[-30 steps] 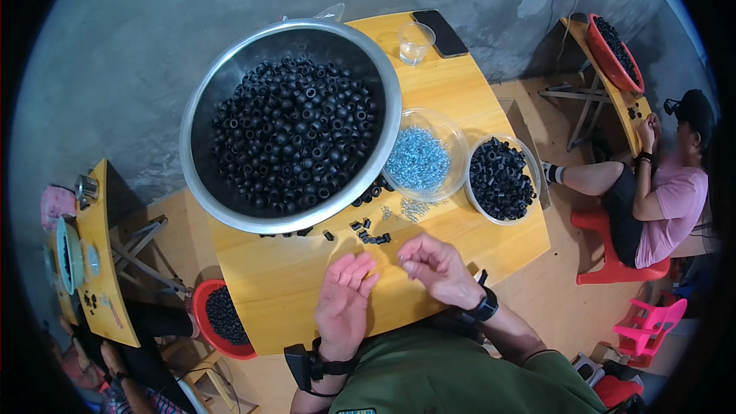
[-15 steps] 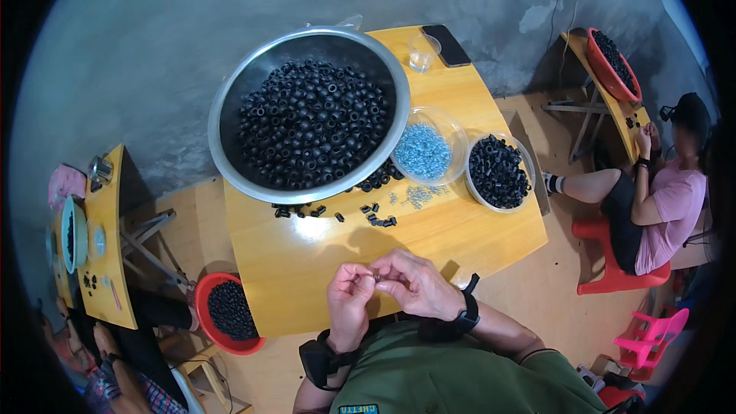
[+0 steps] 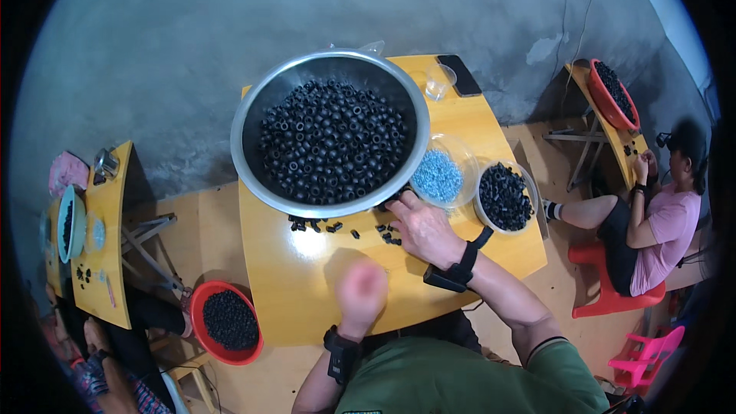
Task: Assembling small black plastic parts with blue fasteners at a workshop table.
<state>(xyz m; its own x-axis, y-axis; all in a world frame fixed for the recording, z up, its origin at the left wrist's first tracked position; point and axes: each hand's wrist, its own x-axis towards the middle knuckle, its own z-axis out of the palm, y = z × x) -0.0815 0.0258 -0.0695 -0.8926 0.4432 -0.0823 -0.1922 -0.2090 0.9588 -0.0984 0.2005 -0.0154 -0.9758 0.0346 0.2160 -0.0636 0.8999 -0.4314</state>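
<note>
The right hand (image 3: 424, 228) lies flat, fingers spread over loose black rings (image 3: 331, 225) beside the steel bowl (image 3: 253, 107) near the desk's (image 3: 291, 299) far edge. The left hand (image 3: 362, 289), blurred, hovers mid-desk; its grip cannot be told. Half a second ago both hands met together at the near edge.

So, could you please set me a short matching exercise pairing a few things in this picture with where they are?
Things:
1. large steel bowl
2. clear bowl of blue pieces
3. red basin of black pieces
4. right hand

Places:
a. on the floor, left of the yellow table
b. resting on the table by loose black pieces
c. far middle of the table, full of black rings
d. between the steel bowl and a smaller bowl of black rings

Pairs: 1-c, 2-d, 3-a, 4-b
</note>
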